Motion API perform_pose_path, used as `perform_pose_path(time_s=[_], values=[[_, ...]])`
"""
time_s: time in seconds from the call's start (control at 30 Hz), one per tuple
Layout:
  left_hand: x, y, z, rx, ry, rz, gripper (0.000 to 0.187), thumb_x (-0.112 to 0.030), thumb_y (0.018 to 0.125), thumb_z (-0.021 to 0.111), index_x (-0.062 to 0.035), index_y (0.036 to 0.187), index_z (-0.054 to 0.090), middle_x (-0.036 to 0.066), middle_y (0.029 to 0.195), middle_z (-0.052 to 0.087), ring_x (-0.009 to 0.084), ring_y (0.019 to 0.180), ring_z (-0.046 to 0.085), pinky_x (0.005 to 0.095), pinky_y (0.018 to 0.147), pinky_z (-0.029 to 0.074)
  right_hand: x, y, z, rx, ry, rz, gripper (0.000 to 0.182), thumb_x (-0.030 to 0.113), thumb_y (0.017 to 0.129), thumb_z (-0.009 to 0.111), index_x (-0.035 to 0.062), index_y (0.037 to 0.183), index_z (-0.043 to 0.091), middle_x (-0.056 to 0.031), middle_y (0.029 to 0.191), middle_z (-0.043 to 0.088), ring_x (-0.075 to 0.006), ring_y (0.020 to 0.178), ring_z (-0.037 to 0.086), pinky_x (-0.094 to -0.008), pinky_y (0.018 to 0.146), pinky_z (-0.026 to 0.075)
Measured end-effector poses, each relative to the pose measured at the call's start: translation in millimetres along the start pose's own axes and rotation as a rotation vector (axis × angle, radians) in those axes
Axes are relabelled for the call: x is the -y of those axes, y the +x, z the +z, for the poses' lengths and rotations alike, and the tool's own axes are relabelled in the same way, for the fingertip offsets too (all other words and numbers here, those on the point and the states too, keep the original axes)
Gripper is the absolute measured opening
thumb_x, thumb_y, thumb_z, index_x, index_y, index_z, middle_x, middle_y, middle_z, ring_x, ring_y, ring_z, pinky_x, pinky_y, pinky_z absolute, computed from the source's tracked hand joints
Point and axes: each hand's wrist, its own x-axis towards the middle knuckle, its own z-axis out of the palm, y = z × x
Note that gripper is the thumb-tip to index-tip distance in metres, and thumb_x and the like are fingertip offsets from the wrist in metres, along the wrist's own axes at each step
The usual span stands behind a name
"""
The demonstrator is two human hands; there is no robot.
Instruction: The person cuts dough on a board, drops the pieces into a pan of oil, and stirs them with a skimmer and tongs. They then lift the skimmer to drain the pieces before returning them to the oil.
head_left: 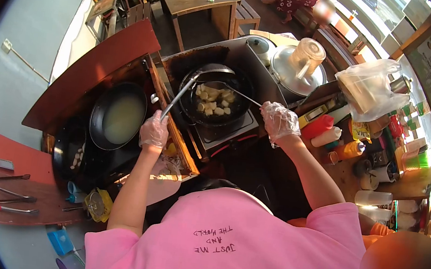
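My left hand (pixel 154 129), in a clear plastic glove, is closed round the grey handle of a long-handled metal ladle (pixel 181 96). The ladle's broad, dark head reaches over the far side of a black wok (pixel 244 99). Pale, chunky pieces of food (pixel 214 101) lie in the wok, which sits on a stove (pixel 226 133). My right hand (pixel 280 122), gloved too, grips a thin metal-handled utensil (pixel 247 98). That utensil's tip reaches in over the food beside the ladle, and its exact shape is hard to make out.
Left of the stove stands a black pan of pale liquid (pixel 123 120); tongs (pixel 11 198) hang on a red panel. A lidded pot (pixel 297 72) stands behind right. Sauce bottles (pixel 328 135) and a plastic bag (pixel 371 89) fill the right counter. A person in orange (pixel 376 229) is close at right.
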Motion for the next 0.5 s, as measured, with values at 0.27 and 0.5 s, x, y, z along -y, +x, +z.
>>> perform_pose_path(time_s=[0.27,0.5], values=[[15.7,-29.8,24.0,0.024,0.137,0.138,0.039,-0.018,0.094,0.06,-0.0022,0.13,0.057,0.018,0.102,0.067,0.0342,0.088,0.067,0.0435,0.076,0.055,-24.9,2.2,36.5,-0.033,-0.064,0.017,0.021,0.03,0.1,0.05,0.0091,0.1,0.055,-0.0136,0.086,0.062,-0.0334,0.086,0.066,-0.0472,0.069,0.054],[9.0,-19.5,25.1,-0.03,0.066,0.115,0.039,-0.015,0.094,0.06,-0.0029,0.13,0.057,0.016,0.098,0.067,0.0345,0.086,0.067,0.0435,0.074,0.055,-18.7,18.4,66.3,-0.076,-0.043,-0.08,0.018,0.027,0.099,0.051,0.0098,0.102,0.054,-0.0144,0.086,0.062,-0.0353,0.082,0.066,-0.0466,0.065,0.054]])
